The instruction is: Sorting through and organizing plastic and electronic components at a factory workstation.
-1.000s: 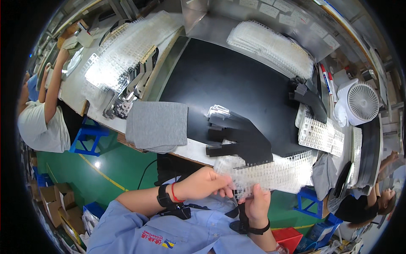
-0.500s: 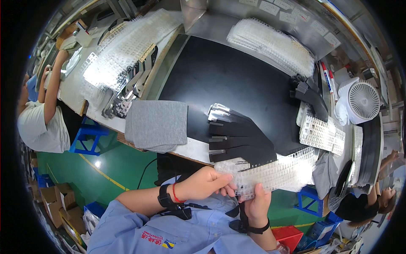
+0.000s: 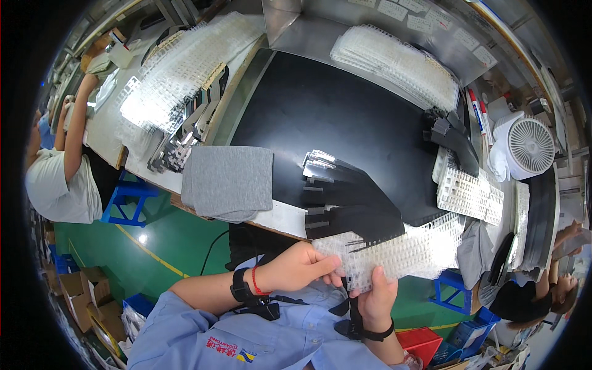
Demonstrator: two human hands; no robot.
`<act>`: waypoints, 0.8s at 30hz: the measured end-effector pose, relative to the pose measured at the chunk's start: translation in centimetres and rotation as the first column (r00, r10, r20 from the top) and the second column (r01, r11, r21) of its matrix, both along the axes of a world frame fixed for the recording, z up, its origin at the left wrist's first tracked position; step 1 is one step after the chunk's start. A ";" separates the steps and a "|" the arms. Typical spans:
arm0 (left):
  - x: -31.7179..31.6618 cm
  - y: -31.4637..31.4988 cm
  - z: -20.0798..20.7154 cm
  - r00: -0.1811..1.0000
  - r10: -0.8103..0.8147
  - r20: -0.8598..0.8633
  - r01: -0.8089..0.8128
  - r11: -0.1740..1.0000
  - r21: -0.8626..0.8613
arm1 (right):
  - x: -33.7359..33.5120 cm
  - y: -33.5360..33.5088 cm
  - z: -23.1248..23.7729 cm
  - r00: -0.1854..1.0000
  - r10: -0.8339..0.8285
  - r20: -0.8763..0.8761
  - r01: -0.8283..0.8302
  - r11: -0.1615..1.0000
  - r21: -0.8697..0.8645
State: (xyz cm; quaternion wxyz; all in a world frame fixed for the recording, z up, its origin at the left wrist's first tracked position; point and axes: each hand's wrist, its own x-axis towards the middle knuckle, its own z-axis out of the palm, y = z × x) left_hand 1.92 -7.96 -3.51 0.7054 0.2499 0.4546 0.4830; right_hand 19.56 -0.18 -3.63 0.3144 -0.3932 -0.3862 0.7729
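Observation:
At the bench's near edge, both my hands pinch a translucent, perforated plastic sheet point(image 3: 407, 253) with rows of small square holes. My left hand point(image 3: 308, 265) grips its left end between thumb and curled fingers. My right hand point(image 3: 376, 297) holds the lower edge, thumb on top and fingers underneath. More perforated sheets seem to lie beneath the right part of the sheet. Touching or just beyond its far edge is a fan of thin black strips point(image 3: 361, 206), with shiny ends at the upper left. A folded grey cloth point(image 3: 227, 182) lies left of the strips.
A black work mat point(image 3: 345, 111) covers the bench. Perforated sheets are stacked at the back point(image 3: 394, 61) and far left point(image 3: 191, 68). On the right are black strips point(image 3: 453, 139), another perforated sheet point(image 3: 468, 194) and a white fan point(image 3: 527, 148). Other people sit at both sides.
The sheet in my hands has tilted slightly, so its holes show more plainly and glare less. My hands stay almost where they were.

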 end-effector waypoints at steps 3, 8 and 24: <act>0.3 -0.1 -0.1 0.999 0.033 -0.027 -0.031 0.998 0.051 | 0.1 -0.1 0.7 0.999 -0.035 -0.039 0.034 0.999 -0.016; 1.1 0.0 0.1 0.989 0.137 0.052 -0.142 0.985 0.103 | 1.5 -0.2 0.2 0.995 0.019 -0.096 -0.019 1.000 -0.001; 1.0 -0.1 -0.4 0.987 -0.159 -0.034 0.162 0.980 0.113 | 2.2 0.4 -0.4 0.997 0.029 -0.076 -0.034 0.997 -0.064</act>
